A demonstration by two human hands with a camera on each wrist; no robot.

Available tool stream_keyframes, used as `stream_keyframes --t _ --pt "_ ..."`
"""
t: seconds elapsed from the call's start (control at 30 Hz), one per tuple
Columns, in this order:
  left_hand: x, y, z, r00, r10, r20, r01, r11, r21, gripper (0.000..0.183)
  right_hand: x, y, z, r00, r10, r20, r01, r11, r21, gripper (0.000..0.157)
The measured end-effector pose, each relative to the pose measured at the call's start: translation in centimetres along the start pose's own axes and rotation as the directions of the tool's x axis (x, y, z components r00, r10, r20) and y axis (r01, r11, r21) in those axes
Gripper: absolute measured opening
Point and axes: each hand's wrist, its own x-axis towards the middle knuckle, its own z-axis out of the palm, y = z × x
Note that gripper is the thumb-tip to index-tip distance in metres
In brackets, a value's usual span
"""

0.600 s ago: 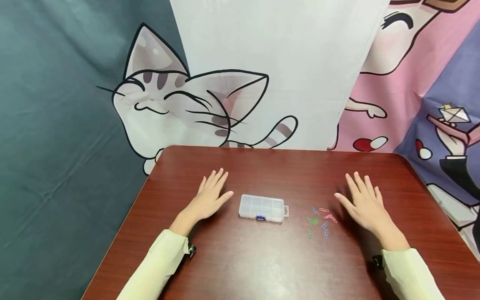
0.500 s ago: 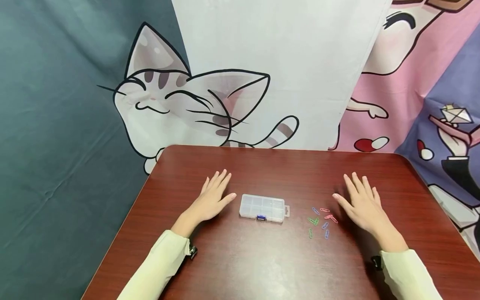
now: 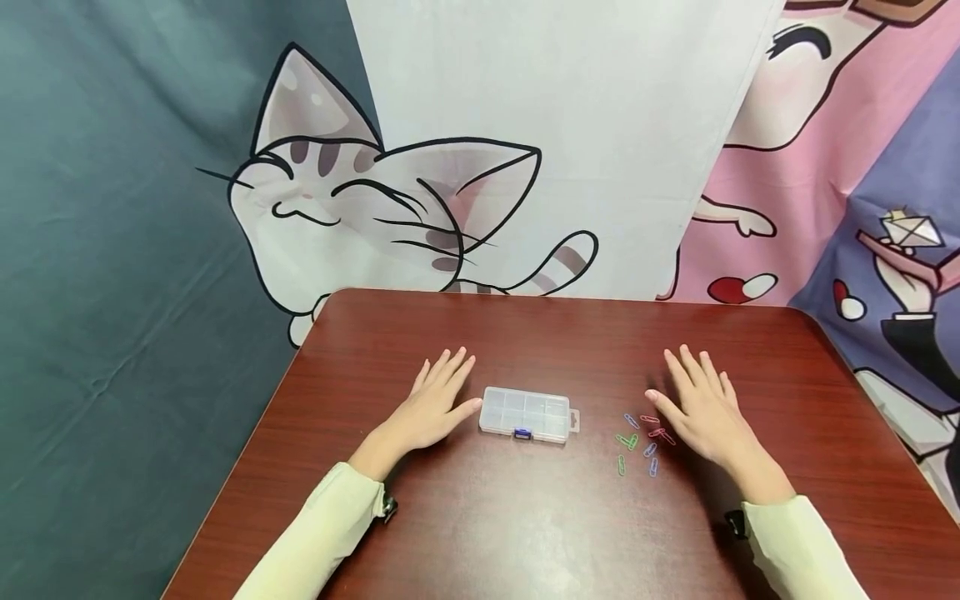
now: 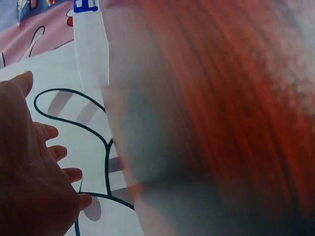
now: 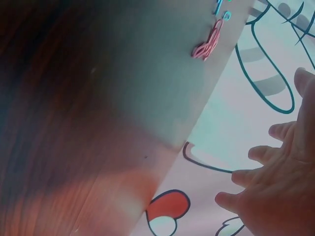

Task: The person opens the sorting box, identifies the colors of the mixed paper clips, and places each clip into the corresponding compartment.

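A clear plastic compartment box (image 3: 525, 414) with a blue latch lies closed in the middle of the table. My left hand (image 3: 427, 411) hovers just left of it, fingers straight and spread, its thumb tip by the box's left edge; whether they touch I cannot tell. To the right of the box lie several loose paper clips (image 3: 651, 450) in pink, green and blue. Beyond them on the right is my right hand (image 3: 705, 417), palm down with fingers extended, holding nothing. Pink paper clips (image 5: 207, 44) show near the top of the right wrist view.
The dark red wooden table (image 3: 525, 525) has rounded far corners. Behind its far edge hangs a cloth backdrop (image 3: 600, 100) with cartoon animals. Each wrist carries a small black device under the sleeve cuff.
Both hands have moved inward: the left one rightward toward the box, the right one leftward toward the paper clips. The box and clips have stayed in place.
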Motion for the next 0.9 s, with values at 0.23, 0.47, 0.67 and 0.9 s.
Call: stream_keyframes --t 0.23,0.47,0.67,0.9 --pt "-0.1 0.6 0.3 1.000 0.020 0.012 -0.020 1.000 0.005 0.075 0.1 -0.7 0.5 1.000 -0.015 -0.003 0.015 1.000 -0.003 0.077" --pt "-0.3 0.9 0.6 0.999 0.039 0.031 -0.040 0.999 0.025 0.080 0.2 -1.4 0.9 1.000 -0.029 -0.008 0.029 1.000 -0.009 0.077" --pt "-0.3 1.2 0.9 0.998 0.054 0.042 -0.057 0.997 0.052 0.081 0.4 -2.3 1.2 0.999 -0.039 0.002 0.039 0.999 -0.003 0.077" --pt "-0.2 1.8 1.2 0.995 0.074 0.066 -0.079 0.994 0.071 0.083 0.5 -3.4 1.9 0.998 -0.063 0.009 0.063 0.998 -0.011 0.077"
